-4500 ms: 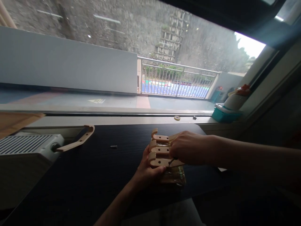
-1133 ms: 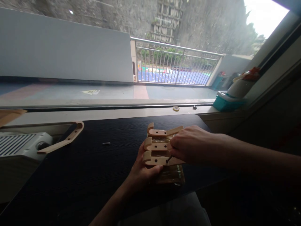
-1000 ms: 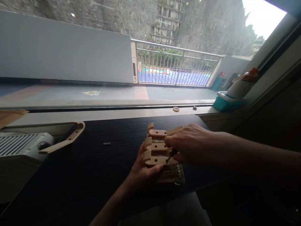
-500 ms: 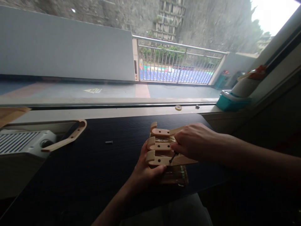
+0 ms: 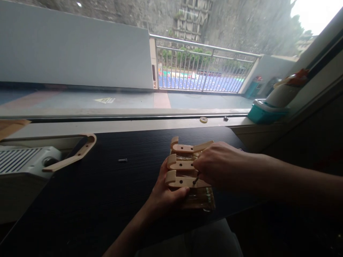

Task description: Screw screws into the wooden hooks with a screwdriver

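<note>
Three curved pale wooden hooks (image 5: 184, 182) lie side by side across a plastic-wrapped wooden board (image 5: 195, 198). My left hand (image 5: 167, 191) is wrapped round the rounded ends of the nearer hooks, thumb along the nearest one. Closed in a fist, my right hand (image 5: 218, 162) grips a thin metal-shafted tool (image 5: 196, 178), whose handle is hidden in the fingers. The tool's tip meets the right hole of the nearest hook. That hook's left hole shows dark. A loose screw (image 5: 122, 160) lies on the black table (image 5: 107, 192) to the left.
Another wooden hook piece (image 5: 77, 157) sits at the table's left edge, beside a white slatted appliance (image 5: 29, 160). On the window sill (image 5: 147, 125) are a yellow tape roll (image 5: 203, 120), a small dark object (image 5: 225, 118) and a teal box (image 5: 265, 111).
My right hand has rotated at the wrist, and the tool shaft stands at a slightly different slant in the same hole. My left hand keeps its hold. The view has shifted slightly.
</note>
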`<action>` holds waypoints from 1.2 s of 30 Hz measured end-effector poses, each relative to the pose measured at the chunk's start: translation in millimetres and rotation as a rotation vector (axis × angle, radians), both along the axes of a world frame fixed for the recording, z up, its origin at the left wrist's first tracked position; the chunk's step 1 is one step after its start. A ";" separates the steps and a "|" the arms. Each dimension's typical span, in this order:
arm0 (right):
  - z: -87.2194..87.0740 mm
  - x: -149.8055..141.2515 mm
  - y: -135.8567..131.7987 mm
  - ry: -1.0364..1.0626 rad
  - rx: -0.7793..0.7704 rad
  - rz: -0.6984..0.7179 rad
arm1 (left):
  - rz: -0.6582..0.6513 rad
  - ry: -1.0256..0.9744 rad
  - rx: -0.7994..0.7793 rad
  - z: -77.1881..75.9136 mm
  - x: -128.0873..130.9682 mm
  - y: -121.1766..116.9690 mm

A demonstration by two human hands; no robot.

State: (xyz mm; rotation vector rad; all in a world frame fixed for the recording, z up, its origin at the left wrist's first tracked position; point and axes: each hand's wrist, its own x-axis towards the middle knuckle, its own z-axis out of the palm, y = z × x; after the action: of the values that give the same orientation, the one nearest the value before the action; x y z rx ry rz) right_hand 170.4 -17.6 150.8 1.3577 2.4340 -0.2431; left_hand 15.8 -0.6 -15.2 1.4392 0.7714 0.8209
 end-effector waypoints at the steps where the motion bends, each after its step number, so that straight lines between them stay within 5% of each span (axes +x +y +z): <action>1: -1.7 2.0 0.4 -0.032 0.007 -0.051 | -0.012 0.002 0.006 0.2 0.0 -0.2; 5: -6.8 20.0 -0.5 -0.047 0.053 -0.198 | -0.006 -0.008 -0.002 -0.5 0.8 -1.7; 15: -15.1 56.7 -14.6 0.356 0.101 -0.367 | -0.029 -0.047 -0.092 -8.6 -0.3 -1.3; 27: -33.8 48.4 -11.2 0.439 0.066 -0.360 | -0.006 0.037 -0.150 -12.0 -3.2 -2.5; 36: -29.2 47.3 -13.1 0.498 0.052 -0.307 | -0.020 0.015 -0.184 -1.7 -2.1 -3.7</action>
State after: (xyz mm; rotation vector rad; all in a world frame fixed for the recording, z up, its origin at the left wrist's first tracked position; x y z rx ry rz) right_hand 217.7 -30.7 121.6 1.8795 2.6104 -0.6691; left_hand 13.7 -4.2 -16.8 1.2882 0.8212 0.7059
